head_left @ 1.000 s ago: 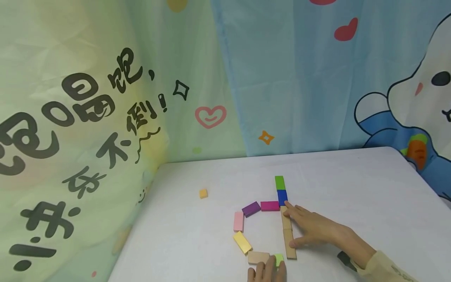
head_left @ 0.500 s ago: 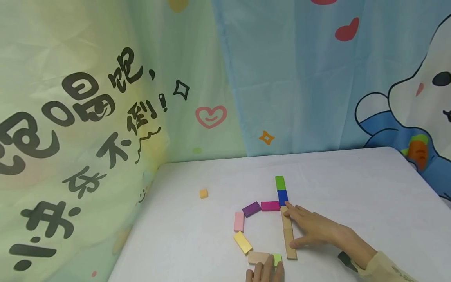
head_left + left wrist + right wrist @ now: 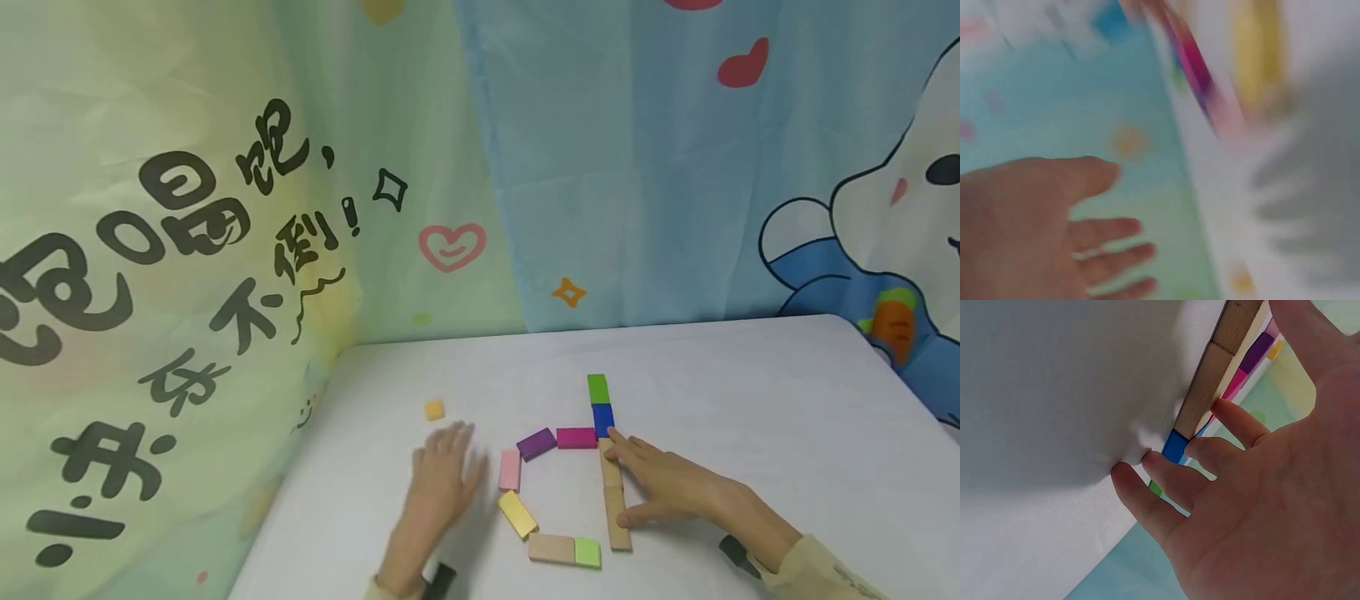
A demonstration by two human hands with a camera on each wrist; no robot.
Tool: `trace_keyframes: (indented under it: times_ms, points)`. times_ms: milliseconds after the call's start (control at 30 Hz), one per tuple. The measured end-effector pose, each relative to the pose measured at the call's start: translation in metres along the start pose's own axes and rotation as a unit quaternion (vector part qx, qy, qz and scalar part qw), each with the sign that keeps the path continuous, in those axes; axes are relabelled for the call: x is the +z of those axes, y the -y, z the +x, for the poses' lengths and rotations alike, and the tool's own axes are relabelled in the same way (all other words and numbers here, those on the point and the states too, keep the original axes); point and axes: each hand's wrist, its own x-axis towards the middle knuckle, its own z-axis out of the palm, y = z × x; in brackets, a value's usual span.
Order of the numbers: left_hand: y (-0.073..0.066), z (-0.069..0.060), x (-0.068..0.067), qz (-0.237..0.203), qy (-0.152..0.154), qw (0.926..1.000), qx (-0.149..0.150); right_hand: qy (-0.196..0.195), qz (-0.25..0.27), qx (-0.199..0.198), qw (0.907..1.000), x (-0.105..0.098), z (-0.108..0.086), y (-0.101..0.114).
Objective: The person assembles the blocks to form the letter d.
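Observation:
My left hand (image 3: 438,483) is over the left of the table, blurred, fingers spread and holding nothing. Just beyond its fingertips lies a small orange-yellow block (image 3: 434,409). My right hand (image 3: 663,479) rests along the right side of a straight row, its fingertips touching the upper wooden block (image 3: 610,464) and its thumb at the lower wooden block (image 3: 617,518). Above them in the row are a blue block (image 3: 603,420) and a green block (image 3: 597,389). Curving left from the row are magenta (image 3: 576,438), purple (image 3: 536,445), pink (image 3: 510,471) and yellow (image 3: 517,514) blocks.
At the curve's lower end, a tan block (image 3: 552,548) touches a light green block (image 3: 588,552); a gap separates the latter from the straight row. The white table (image 3: 360,500) meets a printed curtain (image 3: 600,167) at the back and left.
My left hand has left the light green block at the front and moved left and forward toward the orange-yellow block. The right hand and the arranged blocks stay in place.

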Motion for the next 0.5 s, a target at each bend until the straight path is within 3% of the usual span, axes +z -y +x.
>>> trace_keyframes:
  times_ms: [67, 133, 233, 367, 500]
  points:
    - [0.04, 0.025, 0.004, -0.007, -0.005, 0.9997, -0.022, 0.0, 0.003, 0.006, 1.0, 0.002, 0.0, -0.001]
    - [0.072, 0.04, 0.013, -0.01, 0.025, 0.9991, -0.032, 0.002, 0.011, 0.009, 0.9999, 0.004, 0.0, -0.002]
    - [0.097, 0.046, 0.026, -0.009, 0.062, 0.9977, -0.025, 0.003, 0.01, 0.001, 0.9999, 0.006, -0.001, -0.003]
    - [0.098, 0.031, 0.03, 0.017, 0.061, 0.9979, -0.009, -0.001, -0.005, -0.009, 0.9999, 0.005, -0.001, -0.004]
    - [0.075, -0.009, 0.016, 0.029, 0.085, 0.9958, -0.02, -0.002, -0.008, -0.008, 0.9999, 0.002, -0.001, -0.003]
